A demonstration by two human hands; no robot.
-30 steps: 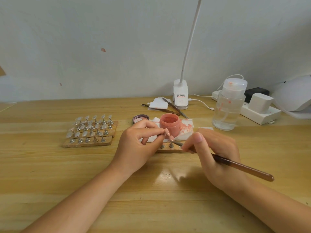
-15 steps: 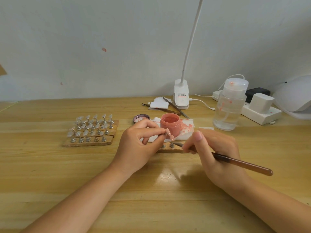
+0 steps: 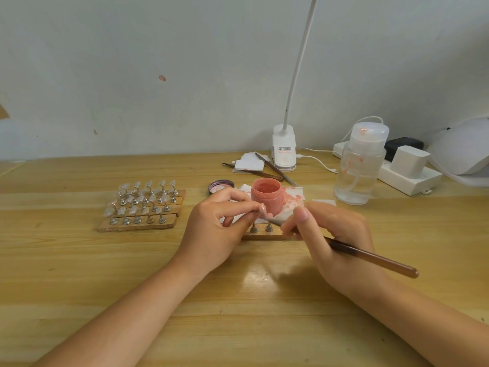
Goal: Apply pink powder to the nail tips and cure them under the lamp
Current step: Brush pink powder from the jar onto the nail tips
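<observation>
An open jar of pink powder (image 3: 266, 197) stands on a stained white wipe (image 3: 292, 198) in the middle of the table. My left hand (image 3: 219, 229) pinches a small stand with a pink nail tip (image 3: 265, 211) just in front of the jar. My right hand (image 3: 330, 234) holds a brown brush (image 3: 370, 258), whose tip points at that nail tip. Below both hands lies a wooden holder strip (image 3: 264, 234) with two metal stands. At the far right edge is the white curing lamp (image 3: 463, 152).
Wooden strips with several clear nail tips on stands (image 3: 143, 205) lie to the left. The jar lid (image 3: 221, 186) sits behind my left hand. A clear pump bottle (image 3: 360, 168), a power strip (image 3: 407, 173), a clip desk lamp (image 3: 284, 149) and tweezers (image 3: 275, 169) stand at the back.
The brush tip has shifted slightly toward the nail tip; both hands stay nearly in place.
</observation>
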